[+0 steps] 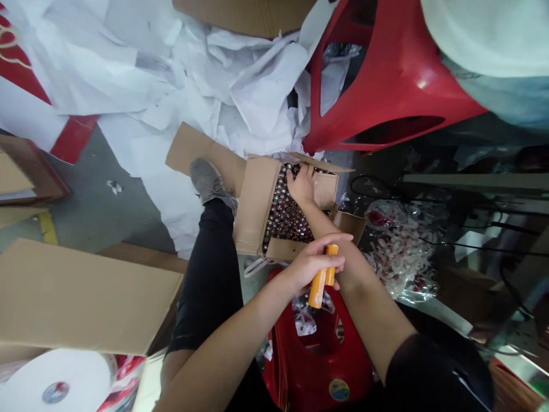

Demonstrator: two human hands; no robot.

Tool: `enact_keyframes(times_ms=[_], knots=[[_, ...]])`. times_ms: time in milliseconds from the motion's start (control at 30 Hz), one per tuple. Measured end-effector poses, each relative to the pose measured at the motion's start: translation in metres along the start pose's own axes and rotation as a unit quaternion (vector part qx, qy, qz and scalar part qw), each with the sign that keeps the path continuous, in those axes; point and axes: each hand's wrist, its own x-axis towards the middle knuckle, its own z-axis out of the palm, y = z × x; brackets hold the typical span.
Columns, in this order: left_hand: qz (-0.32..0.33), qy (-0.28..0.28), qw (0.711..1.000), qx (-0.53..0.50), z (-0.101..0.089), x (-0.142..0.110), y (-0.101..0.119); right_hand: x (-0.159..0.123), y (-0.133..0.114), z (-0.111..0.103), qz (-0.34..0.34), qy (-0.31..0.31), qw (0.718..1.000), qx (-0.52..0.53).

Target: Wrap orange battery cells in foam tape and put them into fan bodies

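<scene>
My left hand (315, 264) is closed around two orange cylindrical batteries (317, 289), its index finger stretched out above them. It hovers over my right forearm, on the near side of an open cardboard box (257, 200). Rows of upright batteries (286, 214) with shiny round metal ends fill the box. Toward the far end of these rows, my right hand (302, 184) reaches in from above and touches their tops. Its thumb and fingers are spread apart, with the fingertips partly hidden among the batteries.
A red plastic stool (317, 366) stands below my arms, another red stool (394, 74) at upper right. White sheets (150, 74) cover the floor ahead. Bagged pieces (403, 252) and black cables lie right. Lower left, a large carton (86, 297) stands near a white reel (60, 380).
</scene>
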Motion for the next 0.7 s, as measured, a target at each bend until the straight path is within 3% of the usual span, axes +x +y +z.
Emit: enact_keyframes(times_ms=[133, 333, 433, 533, 633, 700], knots=[[0.004, 0.0, 1.0, 0.001, 0.001, -0.002, 0.004, -0.004, 0.007, 0.013, 0.038, 0.044, 0.998, 0.004], [0.02, -0.017, 1.0, 0.005, 0.005, -0.005, 0.009, -0.017, 0.011, -0.007, -0.029, -0.04, 0.997, -0.064], [0.028, -0.03, 0.999, -0.001, 0.004, -0.004, 0.01, -0.024, 0.034, -0.029, -0.056, -0.03, 0.993, -0.103], [0.028, -0.018, 0.999, 0.0, 0.002, -0.004, 0.009, -0.029, 0.075, -0.047, -0.062, -0.014, 0.988, -0.142], [0.019, -0.024, 1.0, 0.002, 0.0, -0.005, 0.007, -0.032, 0.103, -0.05, -0.082, -0.038, 0.986, -0.137], [0.018, -0.033, 0.999, 0.007, 0.0, -0.005, 0.007, -0.031, 0.102, -0.041, -0.116, -0.062, 0.985, -0.11]])
